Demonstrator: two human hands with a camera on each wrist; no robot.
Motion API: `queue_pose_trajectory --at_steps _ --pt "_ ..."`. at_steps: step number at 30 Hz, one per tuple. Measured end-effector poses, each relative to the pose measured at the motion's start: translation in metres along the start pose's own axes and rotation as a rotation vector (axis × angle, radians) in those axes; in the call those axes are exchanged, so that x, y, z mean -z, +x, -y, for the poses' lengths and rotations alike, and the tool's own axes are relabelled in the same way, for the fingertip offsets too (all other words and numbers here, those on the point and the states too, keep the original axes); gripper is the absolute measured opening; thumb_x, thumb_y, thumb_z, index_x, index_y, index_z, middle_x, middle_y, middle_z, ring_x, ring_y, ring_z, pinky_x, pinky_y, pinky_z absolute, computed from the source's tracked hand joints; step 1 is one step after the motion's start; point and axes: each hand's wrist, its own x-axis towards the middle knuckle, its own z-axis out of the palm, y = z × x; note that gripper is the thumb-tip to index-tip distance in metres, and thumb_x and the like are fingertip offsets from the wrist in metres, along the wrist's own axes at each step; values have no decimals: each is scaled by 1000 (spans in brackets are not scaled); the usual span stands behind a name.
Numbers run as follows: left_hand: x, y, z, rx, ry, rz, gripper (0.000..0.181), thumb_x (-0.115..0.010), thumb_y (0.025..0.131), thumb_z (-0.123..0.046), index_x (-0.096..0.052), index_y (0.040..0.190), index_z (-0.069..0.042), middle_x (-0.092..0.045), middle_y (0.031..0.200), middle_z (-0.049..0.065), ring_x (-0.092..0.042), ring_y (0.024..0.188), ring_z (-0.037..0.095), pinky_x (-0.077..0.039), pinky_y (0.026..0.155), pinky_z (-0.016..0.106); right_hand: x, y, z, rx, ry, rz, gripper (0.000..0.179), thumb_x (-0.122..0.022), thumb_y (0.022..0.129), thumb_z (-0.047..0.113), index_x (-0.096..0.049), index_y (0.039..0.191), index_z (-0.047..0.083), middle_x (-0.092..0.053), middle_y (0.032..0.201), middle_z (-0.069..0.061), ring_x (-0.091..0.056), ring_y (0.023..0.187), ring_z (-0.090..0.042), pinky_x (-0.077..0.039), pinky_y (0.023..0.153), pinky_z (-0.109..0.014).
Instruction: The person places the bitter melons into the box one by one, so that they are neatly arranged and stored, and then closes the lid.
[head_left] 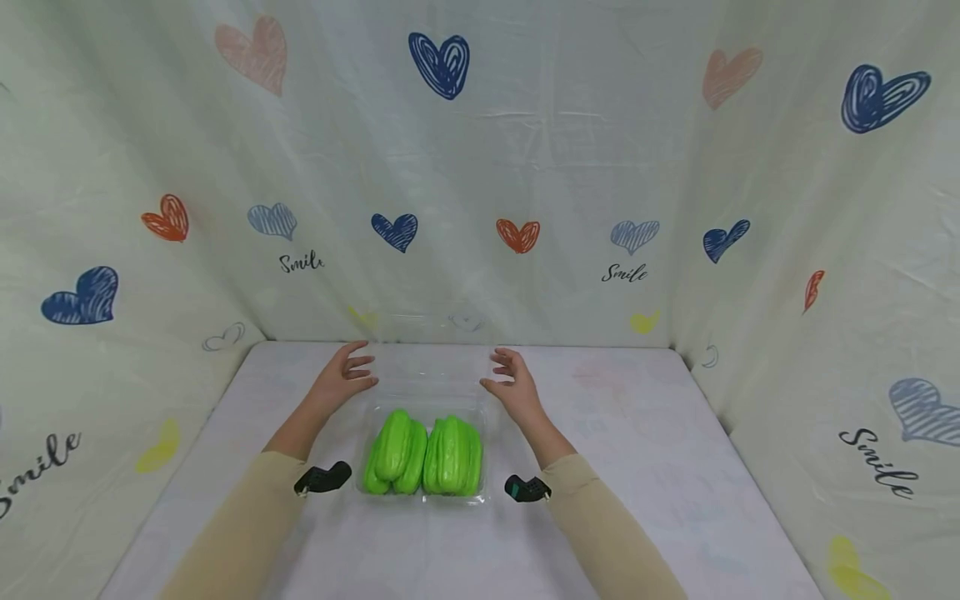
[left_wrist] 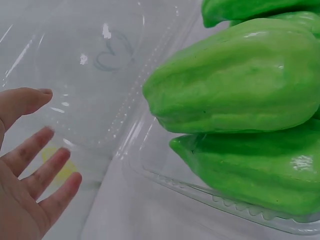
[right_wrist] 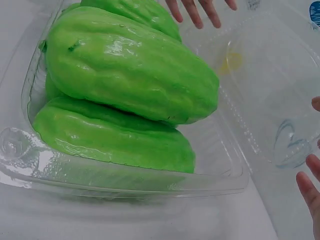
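A clear plastic clamshell box (head_left: 474,500) stands on the table with its transparent lid (head_left: 431,367) raised at the back. Inside lie several bright green, ridged, glossy vegetables (head_left: 452,454), grouped in two side-by-side bunches. My left hand (head_left: 347,377) is at the lid's left side, fingers spread and slightly bent. On the opposite side is my right hand (head_left: 516,383), fingers also apart. Neither hand grips anything; whether the fingertips touch the lid cannot be told. The left wrist view shows the left fingers (left_wrist: 47,177) in front of the clear lid (left_wrist: 95,65).
A pale cloth covers the table (head_left: 615,450). Behind and at both sides hangs a white curtain (head_left: 555,167) printed with hearts and the word Smile. Black wrist devices, one on the left (head_left: 324,477) and one on the right (head_left: 527,488), flank the box.
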Motion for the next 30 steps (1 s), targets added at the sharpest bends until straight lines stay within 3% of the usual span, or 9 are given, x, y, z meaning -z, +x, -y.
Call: queue_pose_trajectory --at_steps 5,9,13,20,25,30 --pt "1 -9 -4 -47 24 5 78 -67 91 -3 -19 153 -1 -36 145 32 -36 131 51 -39 101 58 1 -5 7 29 -7 -24 59 -72 85 0 -45 137 3 -55 133 -14 -54 115 -31 -46 95 -45" --pt "3 -18 -7 -82 107 -12 77 -69 91 -7 -22 152 -2 -39 144 31 -37 130 50 -40 100 59 3 -13 14 46 2 -29 59 -72 86 0 -44 139 5 -55 132 -13 -54 116 -30 -45 97 -45" --pt "3 -26 -10 -87 173 -31 76 -70 90 -8 -25 151 -1 -39 143 31 -38 130 49 -41 99 58 6 -25 32 95 32 -24 58 -70 86 -5 -44 137 -3 -54 131 -20 -53 116 -38 -44 97 -52" --pt "0 -39 -16 -95 165 -51 74 -69 89 -5 -26 150 0 -39 143 31 -37 131 48 -37 102 59 9 -45 59 144 52 -19 54 -67 87 -6 -43 135 -9 -52 130 -26 -51 117 -45 -41 100 -53" --pt "-2 -51 -18 -119 143 -77 74 -69 90 -5 -27 150 -1 -39 144 29 -36 132 46 -35 104 59 6 -55 59 167 41 -65 48 -68 86 -6 -48 130 -8 -54 126 -23 -52 115 -42 -42 100 -54" --pt "-7 -67 -16 -128 179 -100 76 -70 90 -8 -25 150 0 -37 145 27 -32 135 44 -36 103 58 3 -64 57 184 20 -84 45 -69 87 -5 -51 128 -7 -54 127 -23 -51 115 -41 -41 100 -55"
